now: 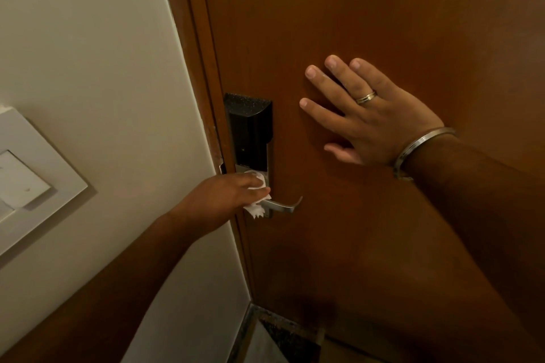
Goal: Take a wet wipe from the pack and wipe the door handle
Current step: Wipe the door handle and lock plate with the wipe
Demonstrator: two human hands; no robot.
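Two bare forearms are reaching in from the bottom of the view, the nearest things to the camera. The left hand (pixel 224 194) is gripping a crumpled white wet wipe (pixel 257 200), its fingers curled around it and pressing it against the base of the door handle (pixel 283 206), where the lever is meeting the lock plate. A jagged edge of the wipe is hanging just below the hand. The handle is a silver lever, its long axis running roughly level, its free tip pointing right and curling slightly toward the door (pixel 383 23). Above it a black electronic lock housing (pixel 249 130) is sitting upright on the same plate; no writing or brand can be read on it. The right hand (pixel 371 115) is lying flat against the brown wooden door, fingers spread and released, holding nothing, with a ring (pixel 365 97) on one finger and a metal bangle (pixel 418 147) at the wrist. A white switch plate (pixel 32 177) is sitting on the cream wall (pixel 88 53) at left.
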